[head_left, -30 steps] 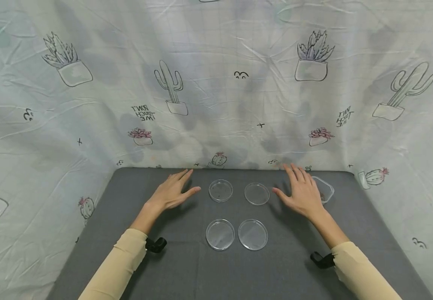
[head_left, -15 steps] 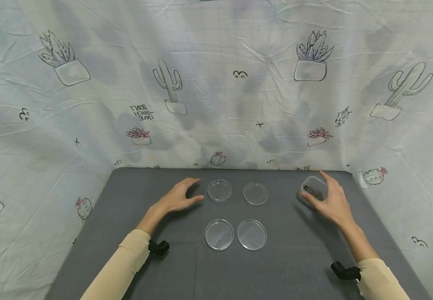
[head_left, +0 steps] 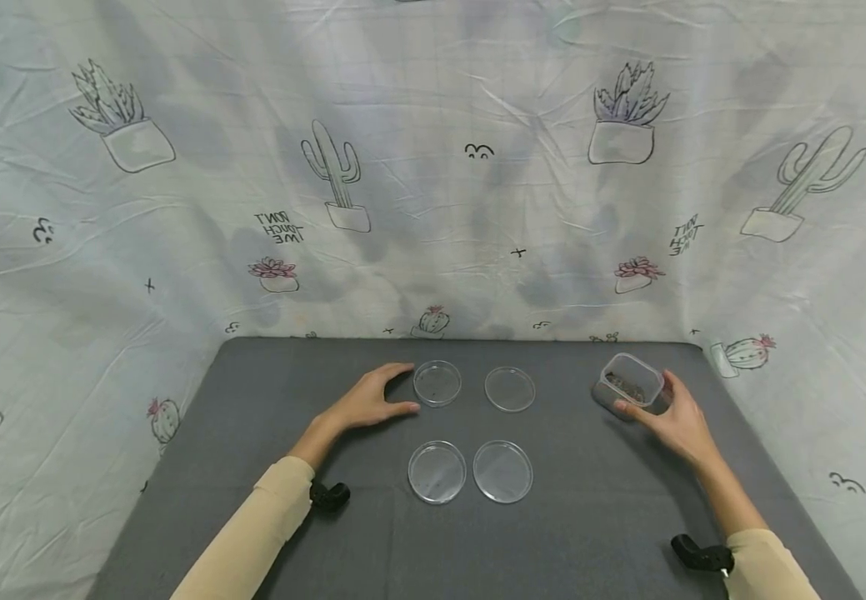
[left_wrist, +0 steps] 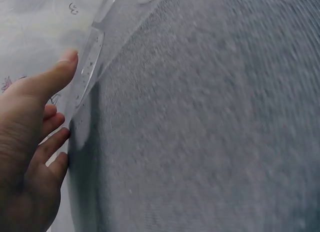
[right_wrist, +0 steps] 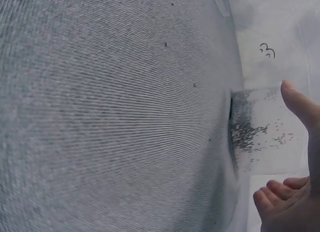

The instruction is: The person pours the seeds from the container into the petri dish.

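Note:
My left hand [head_left: 372, 398], thumb and fingers spread apart, reaches toward the back-left petri dish [head_left: 437, 383], its fingertips just left of the rim. In the left wrist view the thumb [left_wrist: 60, 74] points toward the edge of that clear dish [left_wrist: 93, 59]. On the right, my right hand [head_left: 676, 425] spreads around the near right corner of a clear plastic box [head_left: 643, 372] holding small dark grains [head_left: 625, 387]. The right wrist view has the thumb and the loosely bent fingers [right_wrist: 275, 194] on either side of the box [right_wrist: 267, 134], with a gap at the fingers.
A second dish [head_left: 510, 389] lies right of the back-left one, and two more, a left one [head_left: 437, 472] and a right one [head_left: 503, 472], lie nearer the front. Grey cloth [head_left: 372, 533] covers the table. A cactus-print curtain [head_left: 417, 183] hangs behind and along the sides.
My right hand has moved right and drawn back toward me, from beside the back-right dish to the box. The left hand has shifted right, closer to the back-left dish.

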Tool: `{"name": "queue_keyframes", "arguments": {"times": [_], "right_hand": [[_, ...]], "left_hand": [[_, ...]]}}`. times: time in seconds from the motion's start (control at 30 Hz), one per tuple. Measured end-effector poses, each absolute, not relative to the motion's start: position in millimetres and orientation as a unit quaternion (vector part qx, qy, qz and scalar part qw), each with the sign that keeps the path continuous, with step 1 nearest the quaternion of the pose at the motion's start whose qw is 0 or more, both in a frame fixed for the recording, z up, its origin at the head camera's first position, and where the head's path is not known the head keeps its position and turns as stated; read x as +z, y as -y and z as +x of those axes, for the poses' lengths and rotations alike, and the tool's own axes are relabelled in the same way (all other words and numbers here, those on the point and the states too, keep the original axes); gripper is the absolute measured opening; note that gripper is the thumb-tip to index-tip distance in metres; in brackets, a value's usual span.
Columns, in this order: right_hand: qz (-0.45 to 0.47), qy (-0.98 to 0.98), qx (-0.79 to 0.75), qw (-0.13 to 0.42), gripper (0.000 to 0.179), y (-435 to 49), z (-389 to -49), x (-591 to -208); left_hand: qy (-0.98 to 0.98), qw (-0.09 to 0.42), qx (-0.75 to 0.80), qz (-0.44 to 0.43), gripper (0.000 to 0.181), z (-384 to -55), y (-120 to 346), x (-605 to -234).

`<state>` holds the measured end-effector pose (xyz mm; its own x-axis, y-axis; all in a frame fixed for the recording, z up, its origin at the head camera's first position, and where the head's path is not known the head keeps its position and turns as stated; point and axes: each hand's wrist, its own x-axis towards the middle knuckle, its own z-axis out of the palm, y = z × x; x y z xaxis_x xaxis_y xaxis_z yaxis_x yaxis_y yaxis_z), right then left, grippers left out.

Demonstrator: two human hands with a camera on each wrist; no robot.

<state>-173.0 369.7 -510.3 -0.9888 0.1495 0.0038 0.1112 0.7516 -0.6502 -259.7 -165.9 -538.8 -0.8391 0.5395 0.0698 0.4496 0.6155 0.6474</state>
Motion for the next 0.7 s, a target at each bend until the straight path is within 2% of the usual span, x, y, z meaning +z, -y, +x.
{"name": "queue_keyframes", "arguments": {"times": [0.27,0.7], "right_hand": [[-0.066,0.907,0.414,0.029,0.104,-371,-174,-521],[-0.067,0.881,0.469,0.019,0.099,-372,-173,-534]], "left_hand": [[-0.893,0.068,0.348,0.278,0.08,-266,156,-539],[-0.894,0.062,0.343,0.283,0.078,-272,152,-541]]}}
